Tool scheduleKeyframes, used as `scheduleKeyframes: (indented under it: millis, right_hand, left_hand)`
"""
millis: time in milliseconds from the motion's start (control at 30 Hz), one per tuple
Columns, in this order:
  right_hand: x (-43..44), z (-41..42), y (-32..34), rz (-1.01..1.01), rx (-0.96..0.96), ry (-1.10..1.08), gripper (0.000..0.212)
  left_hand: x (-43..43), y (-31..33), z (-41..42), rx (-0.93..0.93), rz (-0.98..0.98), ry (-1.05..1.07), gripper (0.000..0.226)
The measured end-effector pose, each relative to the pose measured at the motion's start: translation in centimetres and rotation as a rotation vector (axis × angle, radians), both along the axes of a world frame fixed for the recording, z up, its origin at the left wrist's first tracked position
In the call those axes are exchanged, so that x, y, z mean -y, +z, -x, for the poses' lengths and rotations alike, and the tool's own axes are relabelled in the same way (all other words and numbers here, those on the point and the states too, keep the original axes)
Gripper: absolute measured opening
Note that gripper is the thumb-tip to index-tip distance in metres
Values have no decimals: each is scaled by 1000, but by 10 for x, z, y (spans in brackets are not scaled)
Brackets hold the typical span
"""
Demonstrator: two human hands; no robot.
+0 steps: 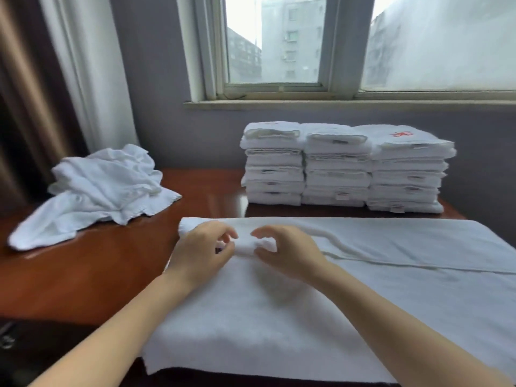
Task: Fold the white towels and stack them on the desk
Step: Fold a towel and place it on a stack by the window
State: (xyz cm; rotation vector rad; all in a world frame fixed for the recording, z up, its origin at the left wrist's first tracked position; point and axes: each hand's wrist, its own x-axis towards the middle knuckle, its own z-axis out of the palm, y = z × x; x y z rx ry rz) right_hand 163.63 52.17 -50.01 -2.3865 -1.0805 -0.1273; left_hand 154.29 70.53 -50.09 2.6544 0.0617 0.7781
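Note:
A white towel (349,289) lies spread across the near part of the reddish-brown desk (83,269), its front edge hanging over the desk's rim. A fold of it is bunched up near its far left side. My left hand (201,251) and my right hand (284,251) sit close together on that bunched fold, fingers curled and pinching the cloth. Three stacks of folded white towels (343,167) stand side by side at the back of the desk under the window. A loose heap of unfolded white towels (103,188) lies at the back left.
A grey wall and a window sill (335,103) run behind the stacks. Curtains (69,74) hang at the left. Bare desk surface shows between the heap and the spread towel. A dark object (8,339) sits below the desk's front left edge.

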Motion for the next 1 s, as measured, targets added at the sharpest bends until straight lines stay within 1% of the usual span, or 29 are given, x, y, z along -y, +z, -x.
scheduleKeyframes:
  millis: [67,133,233,267,333,433,533,600,700,867,933,1000]
  right_hand:
    - [-21,-1,-4,37,1,-13,39]
    - [-35,-4,-6,59,16,-20,35]
    - [-48,-12,-7,34,17,-56,15]
    - [-51,-16,-6,8,-5,-82,14]
    - [-55,-26,-5,-81,-86,-122,14]
    - [-55,-37,-6,-191,-172,-104,15]
    - [-50,-42,-14,-194,-207,-19,21]
    - [-49,-44,-17,-196,-223,9,30]
    - [-51,-46,-22,-236,-189,-18,35]
    - [-55,-42,-23,-258,0,-59,25]
    - [-55,-41,-22,-200,33,-60,27]
    - [-54,-40,-22,-119,22,-50,34]
  left_hand:
    - [-17,-3,9,-19,-9,31,12]
    - [-28,-5,11,-1,-31,43,15]
    - [-38,-8,4,56,-94,53,21]
    - [-41,-9,-2,70,-105,60,21]
    - [-45,-11,-14,58,-101,75,22]
    - [-49,-18,-31,-39,-110,34,32]
    - [-53,-26,-40,-173,-62,-5,45]
    - [-56,-30,-43,-205,-16,-22,48]
    - [-57,-32,-45,-160,5,-25,44]
    - [-57,-31,-46,-61,6,64,31]
    - [-56,-29,-45,-29,8,94,27]
    - [-56,-28,-44,11,8,99,22]
